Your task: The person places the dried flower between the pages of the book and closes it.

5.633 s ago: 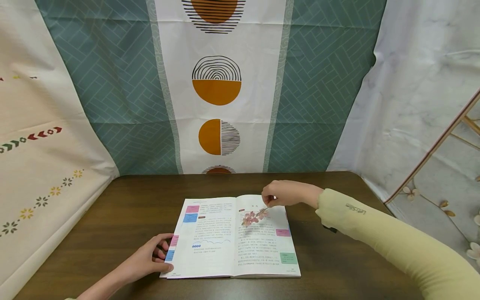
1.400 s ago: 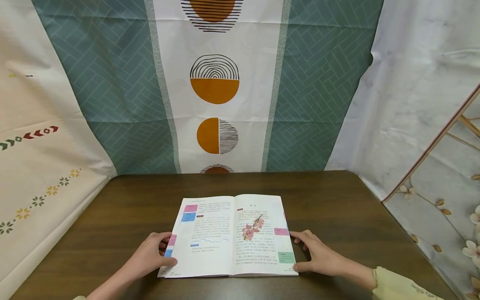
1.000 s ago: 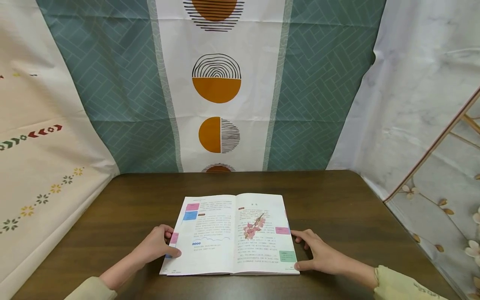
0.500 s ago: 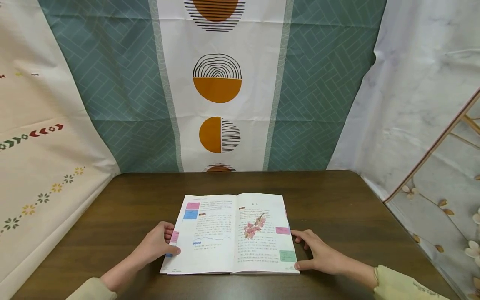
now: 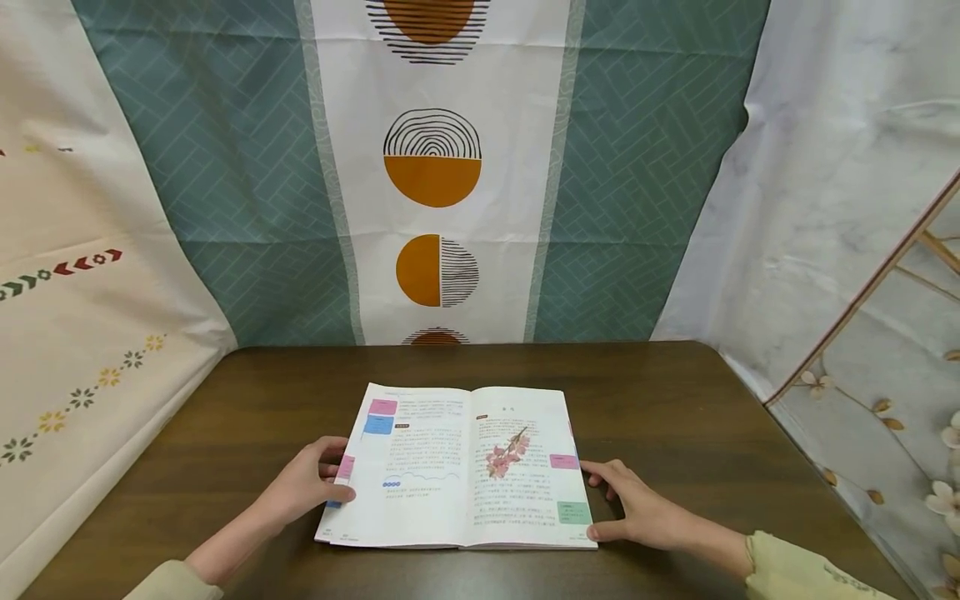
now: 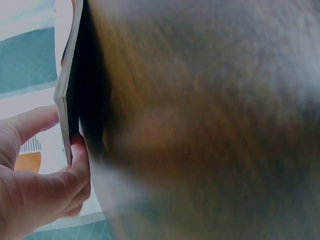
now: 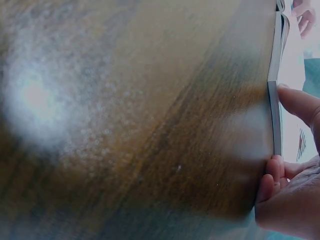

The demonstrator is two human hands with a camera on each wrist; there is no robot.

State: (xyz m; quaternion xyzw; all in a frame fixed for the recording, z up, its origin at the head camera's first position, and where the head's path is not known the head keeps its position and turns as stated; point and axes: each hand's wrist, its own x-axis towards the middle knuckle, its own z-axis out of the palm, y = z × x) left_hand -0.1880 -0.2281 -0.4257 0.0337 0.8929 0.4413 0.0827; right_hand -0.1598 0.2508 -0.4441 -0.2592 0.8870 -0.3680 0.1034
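Note:
An open book (image 5: pixel 427 475) lies on the table in the head view. Across its right page rests a sprig of pink flowers (image 5: pixel 507 454), its stem slanting to the upper right. My left hand (image 5: pixel 303 483) grips the book's left edge, thumb on the page and fingers underneath. In the left wrist view, that side of the book (image 6: pixel 67 100) stands off the table with a dark gap below. My right hand (image 5: pixel 637 510) holds the right edge near the lower corner. The right wrist view shows its thumb on the page and curled fingers (image 7: pixel 272 175) against the edge.
The brown wooden table (image 5: pixel 277 392) stretches around the book. A patterned cloth (image 5: pixel 435 167) hangs behind it, a cream cloth (image 5: pixel 90 333) covers the left side, and a marbled floral sheet (image 5: pixel 810 208) hangs at the right.
The flower sprig, earlier in my right hand, now lies on the page. My right hand moved to the book's right edge. My left hand has shifted up its edge, and the left side has risen slightly.

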